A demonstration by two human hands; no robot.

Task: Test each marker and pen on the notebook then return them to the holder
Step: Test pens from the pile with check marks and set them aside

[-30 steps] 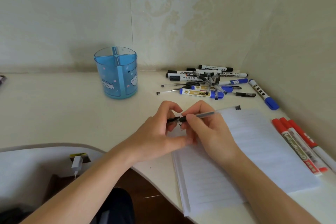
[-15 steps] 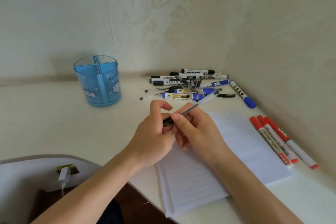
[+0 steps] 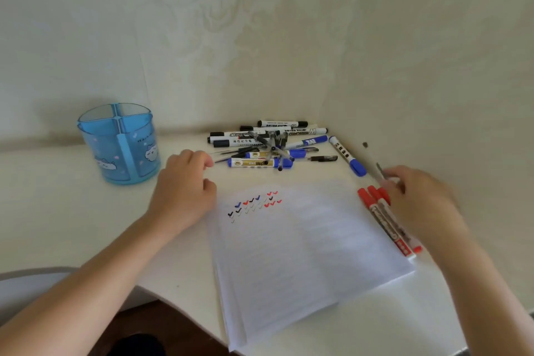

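Observation:
The open notebook (image 3: 291, 257) lies on the desk with several small black, blue and red check marks (image 3: 254, 203) near its top left. My right hand (image 3: 419, 199), blurred, grips a clear pen (image 3: 380, 170) that points up and left, just above the tops of three red markers (image 3: 385, 220) lying along the notebook's right edge. My left hand (image 3: 185, 191) hovers at the notebook's top left corner with loosely curled fingers and nothing visible in them. The blue holder (image 3: 118, 144) stands at the back left, its compartments showing nothing inside.
A pile of black and blue markers and thin pens (image 3: 268, 147) lies at the back by the wall corner. A blue-capped marker (image 3: 346, 156) and a black pen (image 3: 323, 158) lie to its right. The desk's curved front edge (image 3: 179, 295) runs below my left arm.
My hands have come apart. The right hand carried the clear pen to the right, over the red markers. The left hand let go and moved left, uncovering the check marks.

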